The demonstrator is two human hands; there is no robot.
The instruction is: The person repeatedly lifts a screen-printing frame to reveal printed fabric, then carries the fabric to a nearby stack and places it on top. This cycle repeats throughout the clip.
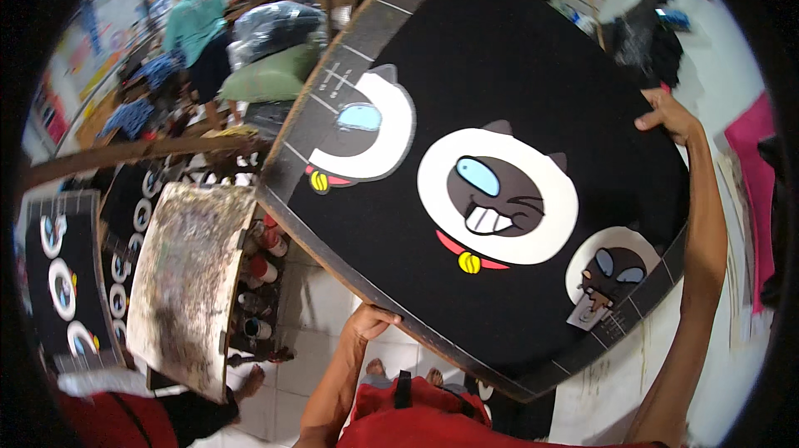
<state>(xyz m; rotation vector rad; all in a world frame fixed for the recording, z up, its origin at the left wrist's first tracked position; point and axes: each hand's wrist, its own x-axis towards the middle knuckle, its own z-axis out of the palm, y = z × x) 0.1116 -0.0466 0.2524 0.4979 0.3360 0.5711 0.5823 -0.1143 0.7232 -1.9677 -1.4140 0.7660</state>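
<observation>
Between our left hand (372, 322) and right hand (672, 116) — well apart, each clamped on board edge — dark board (356, 47) bearing printed black cloth (508, 52). Long axis slants from ahead of left to below right (left holds near long edge, right far).

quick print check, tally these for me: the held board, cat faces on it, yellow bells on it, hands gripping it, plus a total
Board: 1
Cat faces: 3
Yellow bells: 2
Hands: 2
Total: 8
</observation>
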